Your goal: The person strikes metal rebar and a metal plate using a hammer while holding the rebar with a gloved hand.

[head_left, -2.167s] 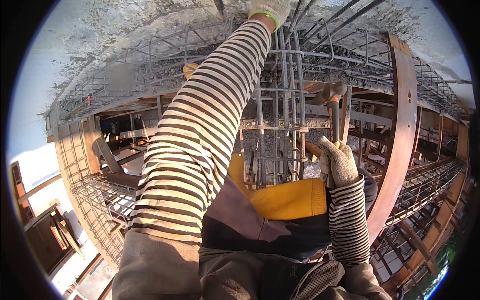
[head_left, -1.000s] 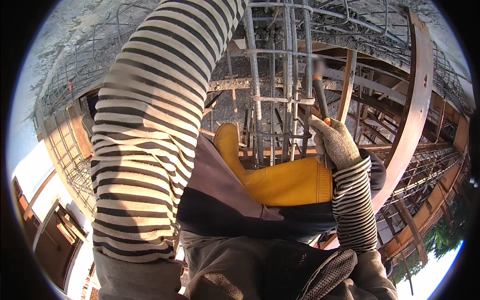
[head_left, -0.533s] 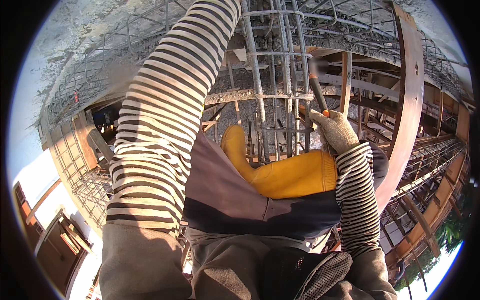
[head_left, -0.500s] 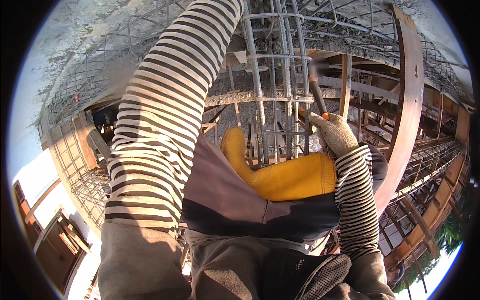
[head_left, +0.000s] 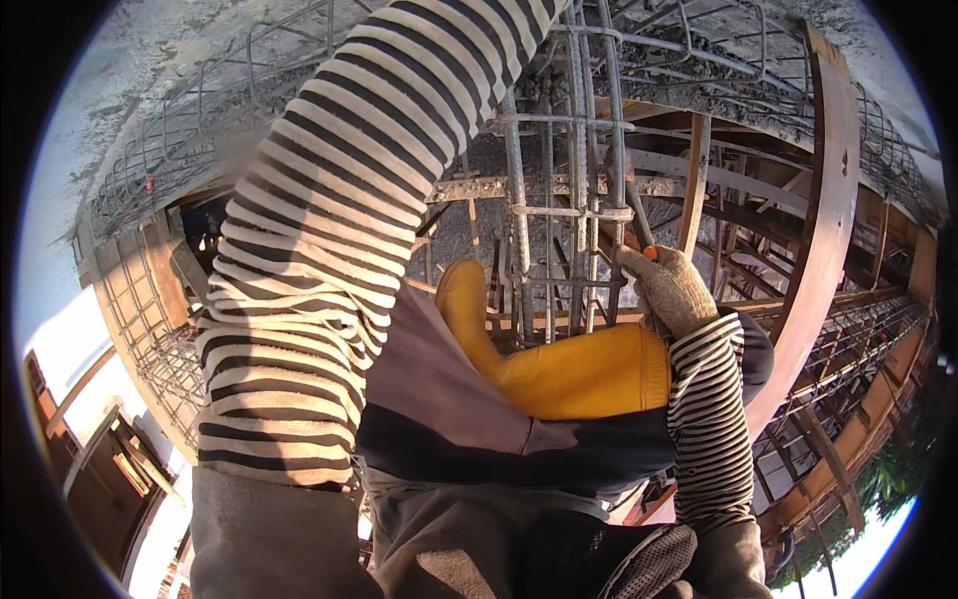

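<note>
My right hand, in a knitted beige glove, is closed around the dark handle of a hammer with orange bands. The tool points up and away, beside the rebar cage; its head is blurred and hard to make out against the bars. The cage's upright ribbed bars are bound by several crosswise stirrups. My left arm, in a black-and-cream striped sleeve, reaches up past the top edge, so the left hand lies outside the picture.
A yellow rubber boot on my bent leg lies just below the cage. A long curved-looking wooden board rises at right. More rebar mesh and timber stand at left. Rough concrete borders the top left.
The hammer has swung from tilting clear of the cage to lying nearer its bars. My left arm has shifted right at the top, covering more of the bars.
</note>
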